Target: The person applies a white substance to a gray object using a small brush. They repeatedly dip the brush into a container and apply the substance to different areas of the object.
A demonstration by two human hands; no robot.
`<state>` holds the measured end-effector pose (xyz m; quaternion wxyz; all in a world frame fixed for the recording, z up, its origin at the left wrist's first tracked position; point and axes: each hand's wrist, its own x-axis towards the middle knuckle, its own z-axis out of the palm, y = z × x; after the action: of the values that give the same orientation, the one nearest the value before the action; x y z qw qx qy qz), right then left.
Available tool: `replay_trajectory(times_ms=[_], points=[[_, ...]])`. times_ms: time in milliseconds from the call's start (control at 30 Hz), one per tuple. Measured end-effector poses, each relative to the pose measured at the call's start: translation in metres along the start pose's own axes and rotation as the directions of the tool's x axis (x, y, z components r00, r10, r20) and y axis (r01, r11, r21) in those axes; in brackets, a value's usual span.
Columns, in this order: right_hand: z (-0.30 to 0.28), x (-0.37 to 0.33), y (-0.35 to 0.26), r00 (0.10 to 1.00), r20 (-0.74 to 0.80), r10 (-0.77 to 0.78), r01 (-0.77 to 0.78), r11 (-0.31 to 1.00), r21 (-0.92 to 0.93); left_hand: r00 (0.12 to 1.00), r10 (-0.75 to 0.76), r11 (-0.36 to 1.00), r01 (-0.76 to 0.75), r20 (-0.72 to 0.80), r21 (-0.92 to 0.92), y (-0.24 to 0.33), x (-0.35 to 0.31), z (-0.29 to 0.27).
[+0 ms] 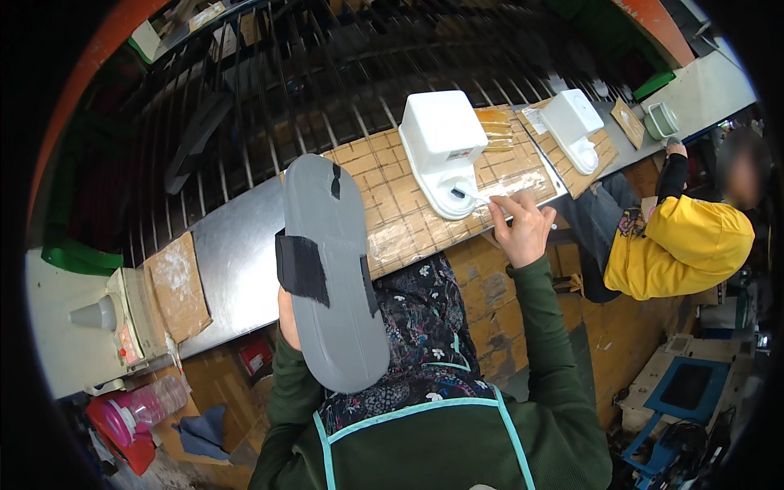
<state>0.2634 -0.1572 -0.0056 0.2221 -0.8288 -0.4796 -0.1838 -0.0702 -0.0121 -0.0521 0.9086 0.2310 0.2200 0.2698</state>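
In my left hand (288, 320), mostly hidden behind it, is a grey slipper sole (331, 237), held tilted above my lap. Black strap pieces (303, 268) show at its two sides, and a small black mark lies near its far end. My right hand (524, 229) pinches the thin white handle of a brush (474, 193). The brush's dark tip is in the round cup at the front of a white dispenser (443, 135). This dispenser stands on a tape-covered cardboard sheet (400, 233) on the bench.
A metal rack (269, 106) runs behind the bench. To the right, a person in yellow (686, 245) sits by a second white dispenser (572, 122). At left are a stained cardboard piece (178, 286) and a grey cup (94, 314); a pink-lidded bottle (147, 404) lies below.
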Motion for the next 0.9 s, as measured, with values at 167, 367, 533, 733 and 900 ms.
replay_trajectory(times_ms=[167, 367, 533, 733, 900], points=[[0.004, -0.001, 0.001, 0.999, 0.0, -0.049, 0.049, 0.999, -0.007, 0.972, 0.234, 0.939, -0.224, -0.01, 0.262, 0.003, 0.014, 0.017], [-0.013, 0.007, 0.003, 0.835, 0.523, 0.171, -0.472, 0.71, 0.522, 0.81, 0.516, 0.475, -0.54, 0.277, 0.694, 0.009, 0.027, 0.051], [-0.047, -0.007, -0.043, 0.845, 0.53, -0.07, -0.445, 0.458, 0.77, 0.795, 0.521, 0.253, -0.491, 0.31, 0.834, 0.016, 0.043, 0.048], [-0.055, -0.018, -0.089, 0.904, 0.406, -0.135, -0.304, 0.466, 0.831, 0.685, 0.528, -0.119, -0.526, 0.502, 0.842, 0.023, 0.042, 0.045], [-0.052, -0.02, -0.095, 0.872, 0.473, -0.126, -0.343, 0.532, 0.774, 0.618, 0.549, -0.226, -0.538, 0.562, 0.812, 0.025, 0.039, 0.043]])
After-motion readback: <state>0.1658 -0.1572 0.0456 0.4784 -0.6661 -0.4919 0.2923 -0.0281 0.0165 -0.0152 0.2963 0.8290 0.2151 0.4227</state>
